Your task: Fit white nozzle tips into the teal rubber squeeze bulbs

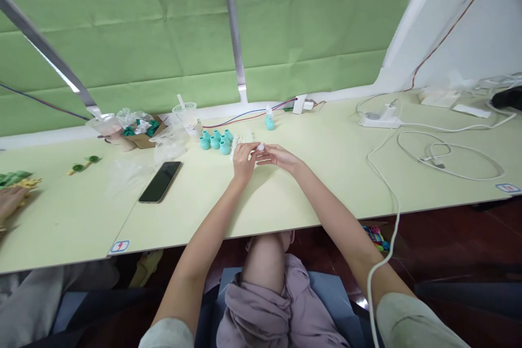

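Over the table's middle, my left hand point(243, 162) and my right hand point(283, 157) meet at the fingertips. Between them is a small white rounded piece point(261, 147), pinched by both hands; its exact kind is too small to tell. Just beyond my left hand stand several turquoise vase-shaped pieces point(215, 142) in a cluster. Small white parts point(234, 147) lie in a row beside them, partly hidden by my left hand. Farther back, a single turquoise vase-shaped piece with a white top point(269, 119) stands upright.
A phone point(160, 182) lies left of my arms, near plastic bags point(169, 144), a plastic cup point(185, 114) and an open cardboard box point(149, 138). To the right are a power strip point(381, 118) and a looped white cable point(460, 174). Another person's hand point(11, 199) rests far left.
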`<state>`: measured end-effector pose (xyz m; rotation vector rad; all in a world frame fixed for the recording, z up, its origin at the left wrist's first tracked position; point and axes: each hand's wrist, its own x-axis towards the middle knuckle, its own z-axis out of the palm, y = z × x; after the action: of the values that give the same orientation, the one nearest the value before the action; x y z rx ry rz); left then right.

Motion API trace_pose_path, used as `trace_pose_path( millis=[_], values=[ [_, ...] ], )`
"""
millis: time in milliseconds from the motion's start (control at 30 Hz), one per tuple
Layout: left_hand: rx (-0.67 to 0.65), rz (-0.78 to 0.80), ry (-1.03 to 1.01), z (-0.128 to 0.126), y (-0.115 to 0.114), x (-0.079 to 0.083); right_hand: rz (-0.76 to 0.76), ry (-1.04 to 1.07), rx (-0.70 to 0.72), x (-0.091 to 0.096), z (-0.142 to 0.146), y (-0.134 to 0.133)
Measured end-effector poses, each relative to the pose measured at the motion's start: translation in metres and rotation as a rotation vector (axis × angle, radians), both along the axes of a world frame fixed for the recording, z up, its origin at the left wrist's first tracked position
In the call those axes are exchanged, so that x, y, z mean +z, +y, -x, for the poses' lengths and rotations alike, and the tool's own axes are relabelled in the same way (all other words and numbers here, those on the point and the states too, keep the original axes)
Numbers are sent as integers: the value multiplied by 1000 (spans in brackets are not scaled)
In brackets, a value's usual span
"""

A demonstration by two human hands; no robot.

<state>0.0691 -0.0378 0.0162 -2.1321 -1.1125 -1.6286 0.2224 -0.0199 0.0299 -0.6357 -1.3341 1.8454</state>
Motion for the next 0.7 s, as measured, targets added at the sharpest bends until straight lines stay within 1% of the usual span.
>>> trace_pose_path(
  millis=[100, 167, 267, 367, 400, 467, 533, 567, 600, 633, 700],
  values=[
    [15, -3, -31, -3, -3, 0, -3, 20, -15, -5, 1, 3],
    [23, -14, -24, -4, -4, 1, 14, 42, -61, -7, 1, 4],
    [38, 17, 3, -3, -5, 3, 29, 62, -172, -8, 2, 6],
    [80, 94, 71, 2, -3, 4, -42, -16, -315, -5, -2, 11],
    [99, 119, 91, 5, -2, 5, -87, -88, -398, -4, -5, 13],
    [150, 165, 97, 14, 3, 4, -231, -314, -627, -3, -14, 16],
    [223, 218, 53, 26, 9, 3, -430, -620, -865, -3, -24, 19],
    [266, 248, 17, 33, 13, 3, -526, -777, -948, -4, -29, 20],
    [310, 279, -22, 39, 17, 2, -607, -923, -993, -6, -33, 20],
    [351, 309, -62, 46, 20, 1, -667, -1050, -1002, -8, -36, 21],
    [421, 366, -133, 58, 26, -2, -739, -1245, -948, -13, -39, 21]
  ],
)
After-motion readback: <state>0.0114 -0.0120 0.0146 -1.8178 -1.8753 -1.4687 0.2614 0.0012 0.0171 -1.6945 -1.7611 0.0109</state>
